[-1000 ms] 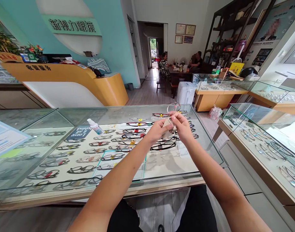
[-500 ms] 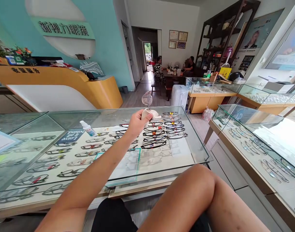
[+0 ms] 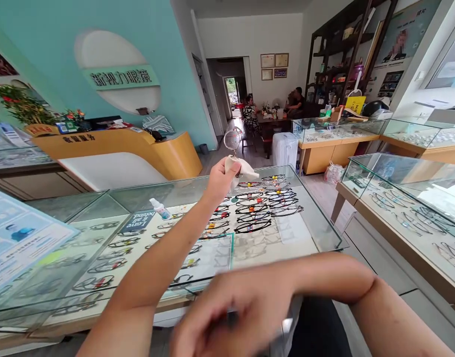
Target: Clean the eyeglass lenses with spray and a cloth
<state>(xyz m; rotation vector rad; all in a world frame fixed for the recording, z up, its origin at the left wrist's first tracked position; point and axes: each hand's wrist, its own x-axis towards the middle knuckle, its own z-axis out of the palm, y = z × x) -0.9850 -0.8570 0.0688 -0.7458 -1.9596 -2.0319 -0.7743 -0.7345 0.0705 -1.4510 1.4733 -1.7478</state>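
At ten o'clock a wall sign with dark characters hangs, and lower, between nine and ten, there is a curved yellow desk with a leafy plant near its far-left end. Between eight and nine lies a blue-and-white printed sheet. At one o'clock are four framed certificates; below them, two people sit at a dark table. At two o'clock stand a pale suitcase and, farther out, a yellow bag. At three o'clock, a plastic bag rests on the floor.
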